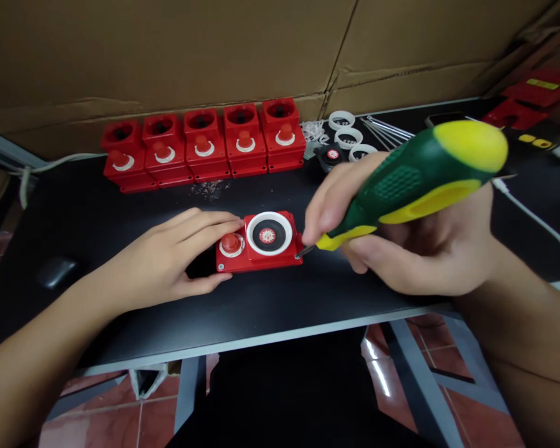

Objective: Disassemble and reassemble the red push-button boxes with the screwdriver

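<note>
A red alarm unit (236,264) lies on the black table, with a white-ringed black disc (275,242) and a small red dome (230,242) on its face. Fingers and thumb of my left hand (182,246) grip the unit's left end. In my right hand (415,255) is a green and yellow screwdriver (401,174), held at a slant. Its tip meets the screw at the unit's near right corner. Another screw (221,267) shows at the near left corner.
Several red housings (203,146) stand in a row at the back. Right of them are white rings (341,119), a black round part (329,157) and metal rods (387,130). A dark mouse-like object (58,272) lies left; a white cable (536,214) runs along the right.
</note>
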Demonstrator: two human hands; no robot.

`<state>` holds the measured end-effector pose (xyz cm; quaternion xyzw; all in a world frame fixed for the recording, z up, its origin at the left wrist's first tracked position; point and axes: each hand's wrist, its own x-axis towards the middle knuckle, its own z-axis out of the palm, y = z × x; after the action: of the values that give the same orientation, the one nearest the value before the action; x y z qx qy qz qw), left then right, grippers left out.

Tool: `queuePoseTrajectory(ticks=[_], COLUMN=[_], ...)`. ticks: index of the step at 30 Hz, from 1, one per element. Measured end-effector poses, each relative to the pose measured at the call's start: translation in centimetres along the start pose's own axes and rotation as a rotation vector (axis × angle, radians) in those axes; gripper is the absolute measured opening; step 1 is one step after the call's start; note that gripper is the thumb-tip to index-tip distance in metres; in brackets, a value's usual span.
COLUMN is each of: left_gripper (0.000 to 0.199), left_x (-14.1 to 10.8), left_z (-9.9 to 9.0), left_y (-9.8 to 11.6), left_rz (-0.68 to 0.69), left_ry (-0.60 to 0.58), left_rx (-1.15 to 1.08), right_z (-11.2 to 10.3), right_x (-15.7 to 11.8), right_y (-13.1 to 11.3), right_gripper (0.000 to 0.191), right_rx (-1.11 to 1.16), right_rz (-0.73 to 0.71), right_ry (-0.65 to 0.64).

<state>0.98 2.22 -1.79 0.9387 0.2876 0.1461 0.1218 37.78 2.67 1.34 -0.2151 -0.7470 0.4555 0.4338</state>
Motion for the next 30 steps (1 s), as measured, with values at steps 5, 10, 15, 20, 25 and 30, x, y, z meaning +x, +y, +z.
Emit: queuePoseTrajectory(ticks=[5,10,15,20,25,30], left_gripper=[0.057,0.060,0.060,0.058,0.055,0.056], left_x=[-0.1,0.0,0.0,-0.1,-0.1,0.0], left_z=[-0.1,-0.2,-0.2,-0.1,-0.1,-0.1], left_y=[0.0,0.0,0.1,0.1,-0.1,-0.1], left_rz=[0.011,-0.028,-0.029,-0.020,0.025,0.005], left_ry=[-0.006,-0.008,-0.013,0.014,0.009,0.001], left_rx=[0.029,-0.018,-0.029,-0.015,0.040,0.023], right_z=[0.2,0.2,0.2,0.5,-0.3,-0.2], right_x=[0.4,0.5,0.5,0.6,1.2,1.0], right_y=[1.6,2.2,1.1,0.8,1.6,2.7], right_gripper=[0.024,0.034,0.041,0.063,0.025,0.028], right_rx=[-0.176,-0.122,0.068,0.194,0.081,-0.066], right_rz=[-0.152,-0.118,0.000,-0.067,-0.039,-0.106], right_ry=[0.065,0.168,0.106,0.000,-0.022,0.045])
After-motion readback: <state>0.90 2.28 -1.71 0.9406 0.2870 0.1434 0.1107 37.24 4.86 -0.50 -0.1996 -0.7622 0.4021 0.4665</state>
